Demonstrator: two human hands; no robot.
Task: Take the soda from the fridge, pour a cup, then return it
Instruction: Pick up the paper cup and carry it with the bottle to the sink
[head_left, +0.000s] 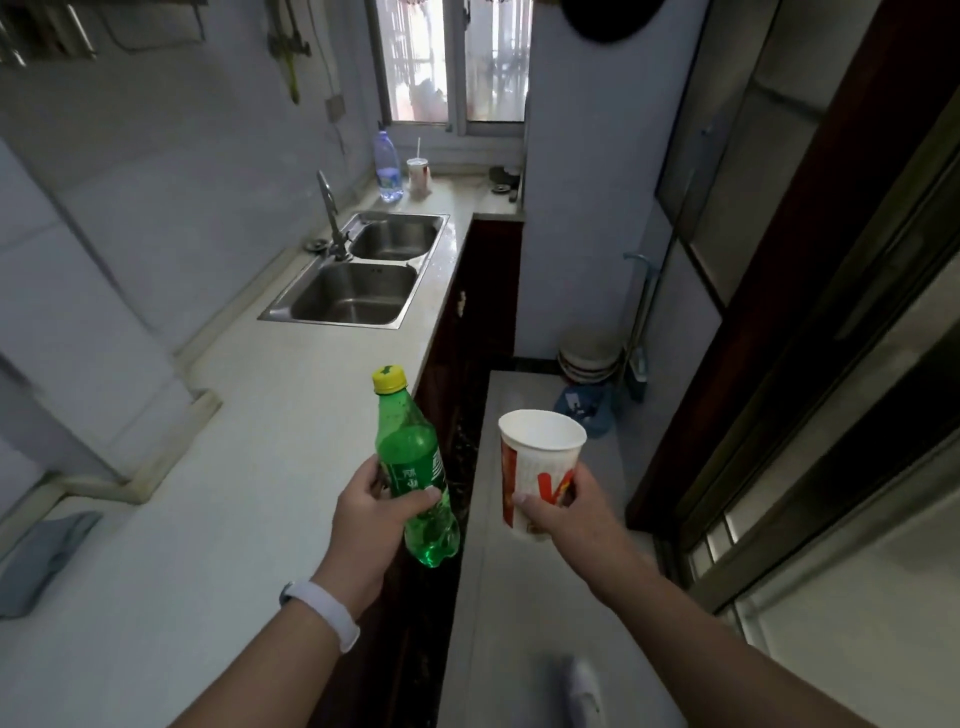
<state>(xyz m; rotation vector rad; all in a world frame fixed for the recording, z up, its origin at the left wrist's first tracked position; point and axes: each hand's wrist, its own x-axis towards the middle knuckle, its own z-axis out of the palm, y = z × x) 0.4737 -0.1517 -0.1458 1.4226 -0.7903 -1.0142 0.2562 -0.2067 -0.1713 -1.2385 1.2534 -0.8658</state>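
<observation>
The left hand (363, 512) is wrapped around the label of a green soda bottle (415, 467), holding it nearly upright in the air beyond the front edge of the white counter (234, 467), with its yellow cap (389, 379) on. The right hand (566, 506) grips a white and red paper cup (537, 467) by its lower wall, thumb across the front, mouth up and slightly tilted, just right of the bottle and not touching it. Farther along the counter sits a steel double sink (358, 275), with a clear water bottle (388, 167) beyond it.
</observation>
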